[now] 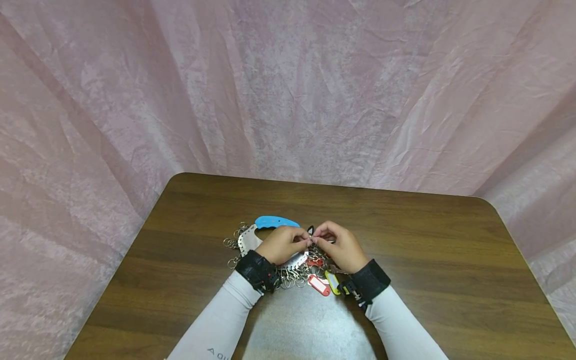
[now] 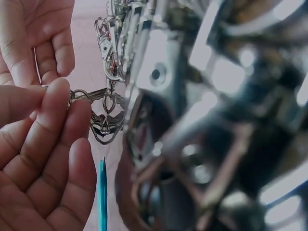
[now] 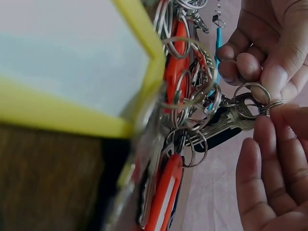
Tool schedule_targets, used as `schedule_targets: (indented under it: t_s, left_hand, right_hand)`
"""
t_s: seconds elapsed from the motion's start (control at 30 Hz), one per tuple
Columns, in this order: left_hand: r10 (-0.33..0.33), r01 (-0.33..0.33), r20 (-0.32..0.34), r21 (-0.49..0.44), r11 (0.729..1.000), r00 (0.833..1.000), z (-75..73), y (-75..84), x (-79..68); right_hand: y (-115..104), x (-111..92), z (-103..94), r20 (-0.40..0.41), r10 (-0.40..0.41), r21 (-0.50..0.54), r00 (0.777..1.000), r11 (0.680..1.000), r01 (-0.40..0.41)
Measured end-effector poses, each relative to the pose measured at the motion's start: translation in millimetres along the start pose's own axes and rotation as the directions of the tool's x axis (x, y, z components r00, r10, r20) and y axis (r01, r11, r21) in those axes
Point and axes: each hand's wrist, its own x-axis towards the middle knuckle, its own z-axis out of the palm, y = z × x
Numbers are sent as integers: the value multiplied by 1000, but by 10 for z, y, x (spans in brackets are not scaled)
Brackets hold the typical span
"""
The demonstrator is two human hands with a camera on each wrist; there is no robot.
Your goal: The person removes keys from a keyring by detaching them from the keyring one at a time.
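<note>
Both hands meet at the right end of a pale metal plate point(image 1: 249, 241) with a blue handle point(image 1: 274, 221). My left hand point(image 1: 281, 243) pinches a small split ring point(image 3: 252, 85) between thumb and finger. The right hand point(image 1: 343, 247) pinches the same ring from the other side, fingertips close to the left ones. A silver key point(image 3: 236, 120) hangs by the ring in the right wrist view. Below the hands are a red key tag point(image 1: 319, 285), a yellow key tag point(image 1: 332, 283) and a bunch of keys and rings, partly hidden by the right hand.
Several empty split rings point(image 1: 292, 280) line the plate's lower edge, and more rings point(image 1: 231, 243) hang at its left. Everything lies on a brown wooden table point(image 1: 450, 260). A pink curtain point(image 1: 288, 100) hangs behind its far edge.
</note>
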Motion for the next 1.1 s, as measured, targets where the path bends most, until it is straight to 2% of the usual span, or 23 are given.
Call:
schedule_targets:
  t_s: [0.13,0.2,0.53,0.77,0.97,1.1]
  left_hand:
    - [-4,4,0,-30,1000,1000,-15,-17,-12]
    - [-7,7,4,-49,999,1000,-25,-21,-13]
    - [-12,15,25,-126,992,1000,-44,-30,-20]
    - [-8,12,33,-140,990,999,-57,-36,-23]
    - [-22,29,50,-139,990,998,-63,-36,-25]
    - [-36,42,53,-129,991,998,-57,-16,-25]
  right_hand:
    - [235,27,27,3,-34,-1,999,999,34]
    - [283,28,26,3,-47,-3,999,999,48]
    - [308,28,31,8,-81,20,997,997,81]
    - [278,33,42,-4,-82,-104,997,991,81]
    - [273,9,23,-7,-112,-239,994,965,107]
    - [267,7,18,8,-134,-274,991,953,131]
